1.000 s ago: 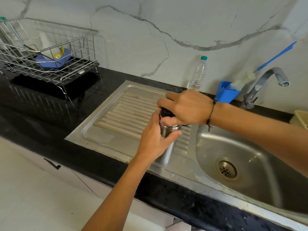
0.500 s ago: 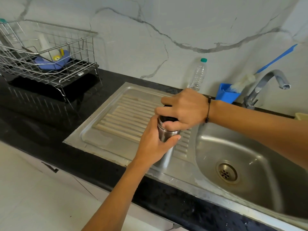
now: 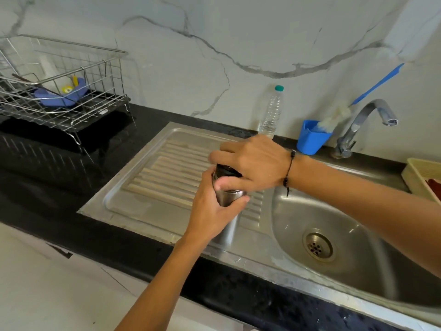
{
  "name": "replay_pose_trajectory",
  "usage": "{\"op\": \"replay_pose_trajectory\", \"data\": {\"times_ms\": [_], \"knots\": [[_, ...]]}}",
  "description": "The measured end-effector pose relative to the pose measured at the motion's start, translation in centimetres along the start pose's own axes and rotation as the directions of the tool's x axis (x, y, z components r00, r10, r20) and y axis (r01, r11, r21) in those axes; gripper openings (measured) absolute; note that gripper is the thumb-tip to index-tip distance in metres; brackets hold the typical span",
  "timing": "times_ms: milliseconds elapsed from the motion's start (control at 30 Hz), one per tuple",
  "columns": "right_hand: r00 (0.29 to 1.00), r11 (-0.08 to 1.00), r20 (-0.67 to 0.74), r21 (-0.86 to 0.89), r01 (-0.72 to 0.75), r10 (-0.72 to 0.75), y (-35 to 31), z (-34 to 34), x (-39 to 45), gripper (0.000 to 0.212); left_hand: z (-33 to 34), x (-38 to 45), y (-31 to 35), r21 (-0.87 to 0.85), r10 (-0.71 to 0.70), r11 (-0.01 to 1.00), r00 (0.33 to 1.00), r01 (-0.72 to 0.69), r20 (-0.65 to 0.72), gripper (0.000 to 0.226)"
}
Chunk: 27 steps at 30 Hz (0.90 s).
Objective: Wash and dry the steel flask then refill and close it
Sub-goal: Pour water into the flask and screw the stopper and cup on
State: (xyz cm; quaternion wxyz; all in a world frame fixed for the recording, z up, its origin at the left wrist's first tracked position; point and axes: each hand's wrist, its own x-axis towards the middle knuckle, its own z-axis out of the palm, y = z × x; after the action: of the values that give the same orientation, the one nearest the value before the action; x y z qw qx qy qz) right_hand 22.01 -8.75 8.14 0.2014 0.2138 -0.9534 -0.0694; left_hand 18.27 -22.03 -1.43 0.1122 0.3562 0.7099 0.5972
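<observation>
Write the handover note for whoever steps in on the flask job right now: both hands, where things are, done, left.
Left hand: grips the body of the steel flask, which stands upright on the drainboard beside the sink bowl.
Right hand: fingers curled over the black lid on top of the flask.
Tap shows no water running; the plastic water bottle stands capped by the wall.
Done: cannot tell from here whether washing, drying or refilling has happened.
Left: confirm that, then make sure the lid ends up tight.

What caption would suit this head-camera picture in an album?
Left hand grips a steel flask upright on the sink's draining board while the right hand grasps its black lid.
</observation>
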Motion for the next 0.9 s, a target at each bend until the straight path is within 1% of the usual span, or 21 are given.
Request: {"op": "replay_pose_trajectory", "data": {"times_ms": [67,100,167,233,333,400,467,500,600,667,733,800,833,867,900], "knots": [[0.981,0.981,0.035,-0.015,0.191,-0.191,0.8,-0.3,0.5,0.058,-0.3,0.3,-0.2,-0.075,-0.046,0.996,0.995,0.053,0.094,0.066],[0.967,0.967,0.026,-0.02,0.253,-0.252,1.0,-0.2,0.8,0.056,-0.3,0.4,-0.2,-0.087,-0.071,0.993,0.991,0.081,0.115,0.068],[0.949,0.949,-0.022,-0.005,0.315,-0.315,1.4,0.3,1.2,0.052,-0.2,0.7,-0.4,-0.087,-0.109,0.989,0.987,0.12,0.118,0.07],[0.945,0.949,-0.095,-0.002,0.315,-0.313,1.5,0.9,1.2,0.042,0.1,0.9,-0.5,-0.071,-0.108,0.991,0.991,0.114,0.081,0.066],[0.962,0.974,-0.147,-0.047,0.224,-0.228,1.2,1.6,0.6,0.028,0.9,0.7,-0.5,-0.111,-0.099,0.989,0.995,0.098,-0.002,0.058],[0.976,0.986,-0.154,-0.083,0.145,-0.157,0.7,1.8,0.4,0.026,1.4,0.8,-0.5,-0.117,-0.072,0.991,0.995,0.064,-0.069,0.06],[0.98,0.992,-0.178,-0.1,0.071,-0.088,0.1,1.9,0.2,0.026,1.8,0.8,-0.7,-0.105,-0.024,0.994,0.994,0.013,-0.104,0.063],[0.98,0.994,-0.193,-0.105,0.037,-0.057,-0.1,1.9,0.2,0.026,1.8,0.8,-0.8,-0.097,-0.023,0.995,0.993,0.012,-0.116,0.064],[0.971,0.991,-0.236,-0.12,-0.059,0.029,-0.8,1.9,0.2,0.026,2.0,1.0,-1.1,-0.052,-0.062,0.997,0.989,0.056,-0.134,0.063],[0.965,0.986,-0.245,-0.114,-0.125,0.094,-1.4,1.9,0.1,0.027,2.1,1.2,-1.5,0.002,-0.09,0.996,0.989,0.091,-0.116,0.063],[0.949,0.973,-0.254,-0.084,-0.214,0.187,-2.0,1.9,0.1,0.031,2.0,1.3,-1.6,-0.009,-0.114,0.993,0.99,0.114,-0.085,0.068],[0.934,0.954,-0.213,-0.028,-0.299,0.287,-2.5,1.6,0.0,0.044,1.6,1.0,-1.4,-0.077,-0.129,0.989,0.99,0.124,-0.062,0.071],[0.92,0.932,-0.152,0.053,-0.358,0.361,-2.5,1.3,-0.1,0.053,1.5,0.9,-1.2,-0.106,-0.124,0.987,0.991,0.118,-0.05,0.072],[0.887,0.879,-0.055,0.176,-0.444,0.459,-2.3,1.0,-0.3,0.062,1.3,0.8,-1.0,-0.123,-0.109,0.987,0.993,0.104,-0.043,0.074],[0.834,0.785,0.04,0.315,-0.534,0.551,-1.9,0.8,-0.6,0.071,1.3,0.7,-0.9,-0.127,-0.098,0.988,0.995,0.092,-0.038,0.074]]}}
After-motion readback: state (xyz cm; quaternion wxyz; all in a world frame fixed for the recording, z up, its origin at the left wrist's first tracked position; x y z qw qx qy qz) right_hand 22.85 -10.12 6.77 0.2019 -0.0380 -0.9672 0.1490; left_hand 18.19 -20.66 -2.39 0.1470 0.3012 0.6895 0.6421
